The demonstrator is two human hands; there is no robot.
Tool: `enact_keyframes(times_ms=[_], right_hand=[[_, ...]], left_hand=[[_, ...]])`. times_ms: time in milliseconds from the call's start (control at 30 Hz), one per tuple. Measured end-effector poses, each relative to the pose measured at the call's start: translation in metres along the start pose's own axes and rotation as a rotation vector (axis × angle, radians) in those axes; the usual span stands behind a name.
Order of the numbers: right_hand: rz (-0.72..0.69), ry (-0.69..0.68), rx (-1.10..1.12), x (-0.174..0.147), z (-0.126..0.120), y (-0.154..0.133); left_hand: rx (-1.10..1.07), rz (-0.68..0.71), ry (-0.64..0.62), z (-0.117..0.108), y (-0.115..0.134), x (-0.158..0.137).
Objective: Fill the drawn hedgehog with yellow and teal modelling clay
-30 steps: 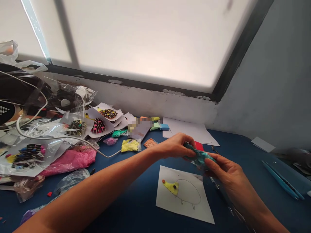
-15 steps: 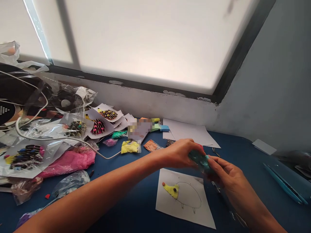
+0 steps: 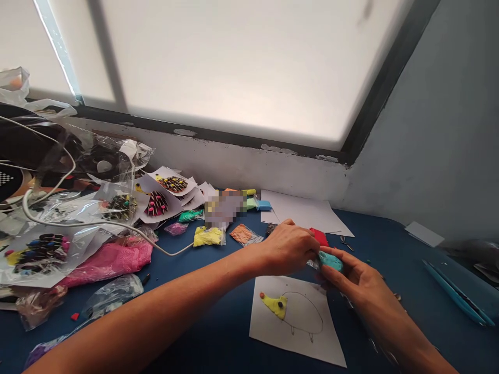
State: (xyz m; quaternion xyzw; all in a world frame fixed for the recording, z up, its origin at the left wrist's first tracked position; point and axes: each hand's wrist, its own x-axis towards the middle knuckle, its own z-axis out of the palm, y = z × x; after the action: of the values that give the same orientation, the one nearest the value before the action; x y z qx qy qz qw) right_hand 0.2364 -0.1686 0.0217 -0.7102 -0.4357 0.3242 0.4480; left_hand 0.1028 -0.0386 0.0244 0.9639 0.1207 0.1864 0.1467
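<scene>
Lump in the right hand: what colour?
The lump is turquoise; the head view shows it best.

Dark blue table (image 3: 390, 239). On it, hedgehog drawing (image 3: 302, 311), flat. Behind drawing: blank white sheets (image 3: 304, 210). Behind drawing, leftward: orange packet (image 3: 244, 235), yellow packet (image 3: 208, 237). Well left of drawing: red scrap (image 3: 75, 316). Well right of drawing: long light-blue object (image 3: 456, 293).

Bright backlit blind (image 3: 234, 67), dim shadowed tabletop (image 3: 222, 327), one pixelated patch (image 3: 225, 209)

Pale window (image 3: 234, 62) glows above a dark blue table (image 3: 187, 322).
</scene>
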Motion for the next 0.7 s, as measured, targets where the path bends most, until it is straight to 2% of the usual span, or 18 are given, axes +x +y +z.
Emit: enact_keyframes(times_ms=[67,267,500,700], right_hand=[[-0.008,0.021,-0.005,0.000,-0.001,-0.001],[-0.057,0.066,0.009,0.001,-0.004,-0.001],[0.039,0.052,0.197,0.004,-0.007,-0.002],[0.049,0.006,0.346,0.005,-0.010,0.004]], left_hand=[[-0.056,-0.011,0.011,-0.002,-0.001,0.000],[-0.348,-0.200,-0.052,-0.014,-0.007,-0.002],[-0.497,-0.129,-0.088,-0.015,-0.023,-0.002],[-0.561,-0.158,-0.099,-0.013,-0.030,-0.002]])
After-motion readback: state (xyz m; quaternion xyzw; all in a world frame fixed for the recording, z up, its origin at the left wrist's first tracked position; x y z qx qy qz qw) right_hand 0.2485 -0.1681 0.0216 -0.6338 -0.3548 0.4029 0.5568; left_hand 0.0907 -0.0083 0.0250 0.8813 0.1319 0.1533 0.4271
